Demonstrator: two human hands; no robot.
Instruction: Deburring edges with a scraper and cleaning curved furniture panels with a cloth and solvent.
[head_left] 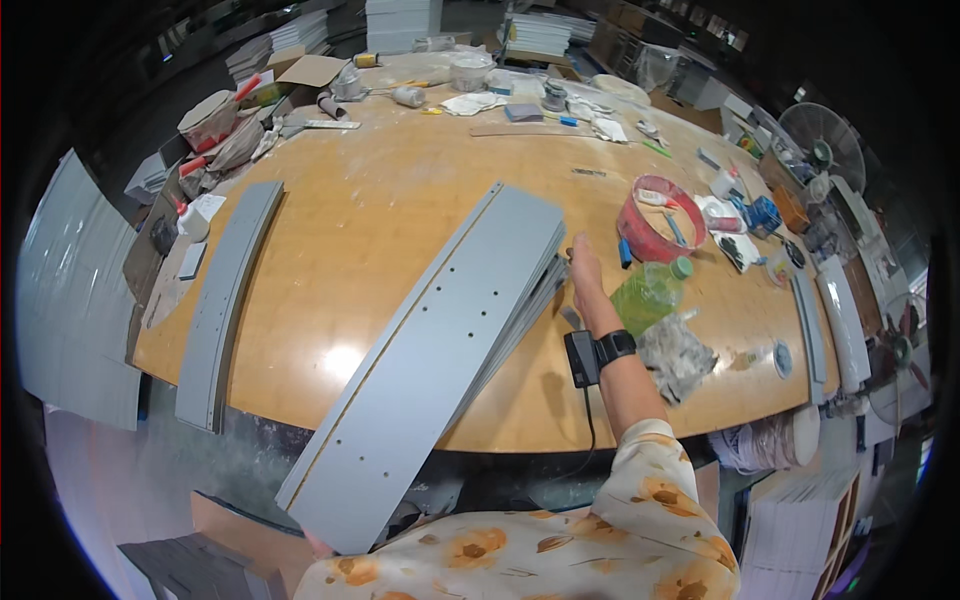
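Observation:
A stack of long grey boards [430, 340] with small drilled holes and a brown groove along one edge slants across the front of the table. Its near end juts past the table edge toward my body, and the boards below the top one are slightly fanned out on the right. At the far right corner of the stack, my right hand [586, 272] is closed against the board edges, its fingertips partly hidden. Only a sliver of my left hand [318, 544] shows under the near end; its fingers are hidden. A black device with a cable sits at my right wrist.
Left on the wooden table [310, 240] lies another stack of grey boards [228, 300]. Right of my hand are a red tub [632, 228], a green-tinted bottle [645, 297] and a crumpled rag [676, 355]. Tools and containers line the far edge; a fan [822, 150] stands at right.

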